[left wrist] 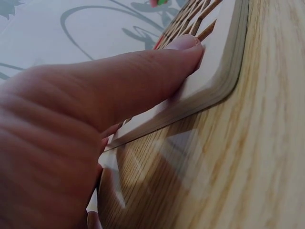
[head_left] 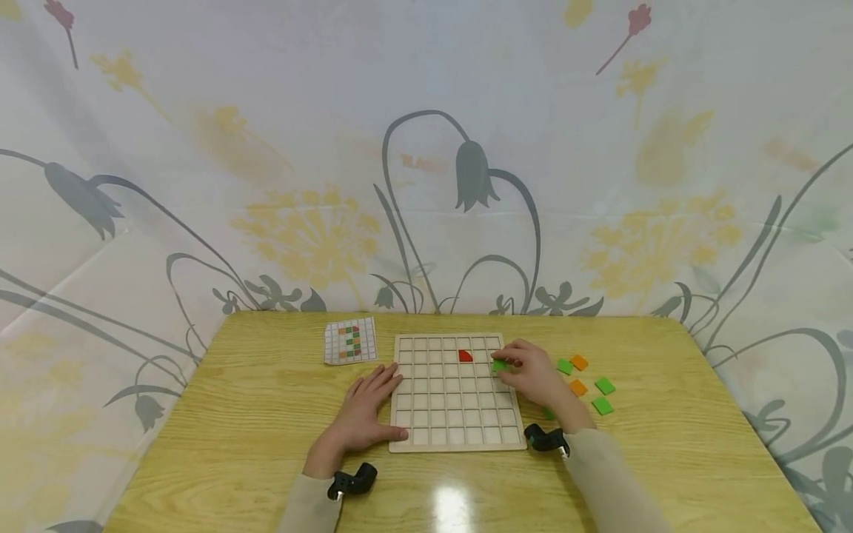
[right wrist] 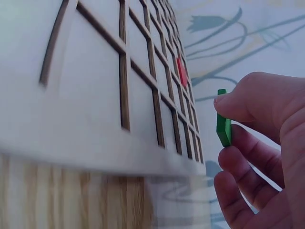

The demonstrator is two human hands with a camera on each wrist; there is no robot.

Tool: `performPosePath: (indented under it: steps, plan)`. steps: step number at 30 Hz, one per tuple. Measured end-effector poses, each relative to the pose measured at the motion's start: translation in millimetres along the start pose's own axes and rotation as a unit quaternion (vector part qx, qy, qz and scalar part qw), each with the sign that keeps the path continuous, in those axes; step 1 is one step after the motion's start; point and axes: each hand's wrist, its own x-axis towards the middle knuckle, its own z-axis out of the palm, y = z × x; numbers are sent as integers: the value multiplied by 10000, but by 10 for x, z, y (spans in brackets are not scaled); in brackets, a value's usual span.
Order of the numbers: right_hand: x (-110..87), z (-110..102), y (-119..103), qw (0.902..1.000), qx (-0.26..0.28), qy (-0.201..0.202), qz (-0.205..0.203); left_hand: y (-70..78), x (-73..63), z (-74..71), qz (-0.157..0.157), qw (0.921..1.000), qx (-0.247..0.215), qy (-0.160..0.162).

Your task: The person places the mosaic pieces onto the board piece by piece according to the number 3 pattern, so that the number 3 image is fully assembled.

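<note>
A pale wooden grid board [head_left: 455, 400] lies in the middle of the table, with one red rounded tile [head_left: 465, 356] seated in a cell of its second row. My left hand [head_left: 363, 411] rests along the board's left edge, its thumb pressing on the rim near the front corner, as the left wrist view also shows. Over the board's right edge, my right hand [head_left: 533, 372] pinches a green square tile [right wrist: 223, 125] between thumb and fingers. In the right wrist view the tile stands on edge, held beside the grid.
Loose orange tiles [head_left: 577, 387] and green tiles [head_left: 603, 406] lie scattered right of the board, around the right wrist. A paper pattern card [head_left: 350, 341] with a coloured figure lies at the back left. A flower-printed curtain [head_left: 426, 185] hangs behind the wooden table [head_left: 233, 429].
</note>
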Motion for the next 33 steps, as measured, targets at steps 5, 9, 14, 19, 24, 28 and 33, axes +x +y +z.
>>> performPosePath:
  steps: [5, 9, 14, 19, 24, 28, 33]
  plan:
    - [106, 89, -42, 9999, 63, -120, -9, 5, 9, 0, 19, 10000, 5, 21]
    - [190, 155, -63, 9997, 177, -174, 88, 24, 10, -14, 7, 10000, -76, 24]
    - [297, 249, -79, 9990, 321, -219, 201, 33, 2, -29, -26, 10000, -63, 23]
    - [379, 354, -89, 9985, 390, -248, 308, 12, -4, -24, -14, 10000, -26, 4]
    - [438, 447, -106, 9991, 332, -96, 253, 10, -1, -18, 28, 10000, -80, 18]
    - [474, 507, -109, 9992, 326, -66, 231, 13, -3, -8, 35, 10000, -92, 19]
    - [533, 573, -120, 9995, 261, -98, 137, 20, -6, -3, -3, 10000, -85, 28]
